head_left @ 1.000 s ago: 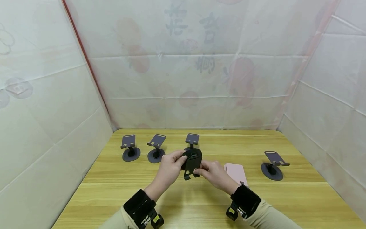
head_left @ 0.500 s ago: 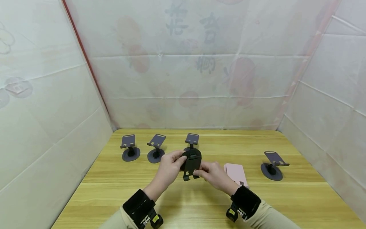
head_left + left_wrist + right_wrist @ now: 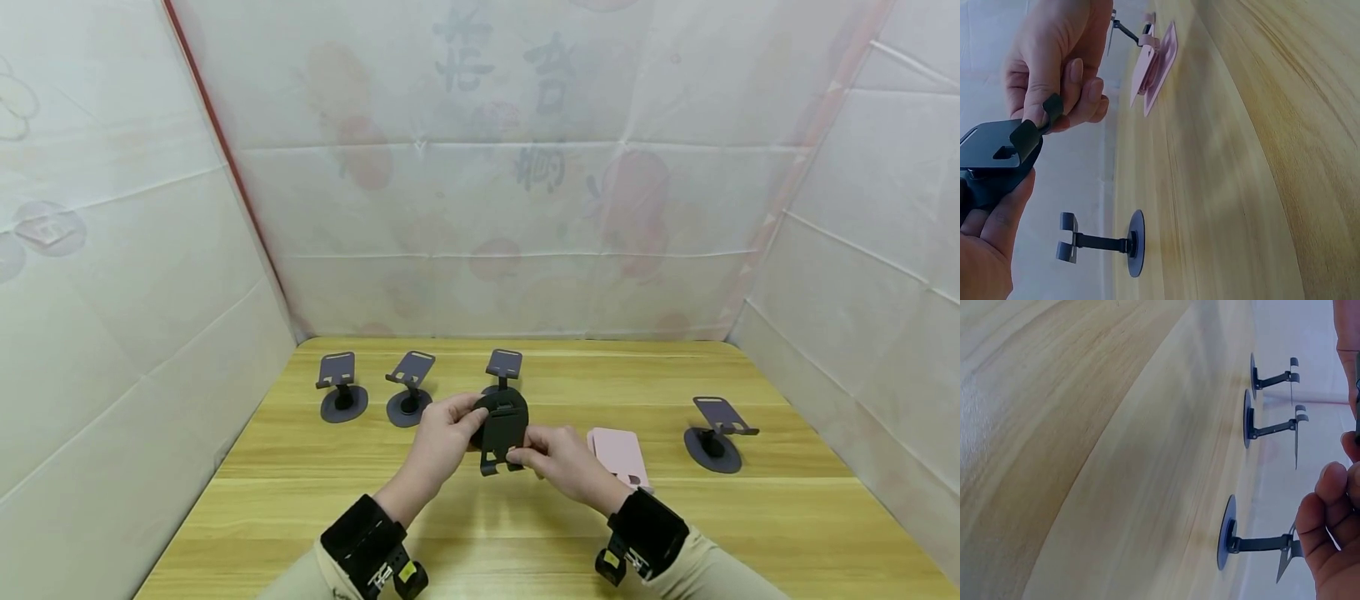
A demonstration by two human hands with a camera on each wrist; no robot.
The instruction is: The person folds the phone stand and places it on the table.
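Head view: a folded dark phone stand [image 3: 504, 427] is held above the bench [image 3: 480, 517], mid-front. Left hand [image 3: 444, 437] has its grip curled round the round base, steadying it; right hand [image 3: 558, 458] pinches the hooked lower edge of the plate, apparently to swing it on its hinge. The stand is matte charcoal with a slotted plate and two small lips. Four opened stands [image 3: 343, 388] and a pink phone [image 3: 619, 456] rest on the bench.
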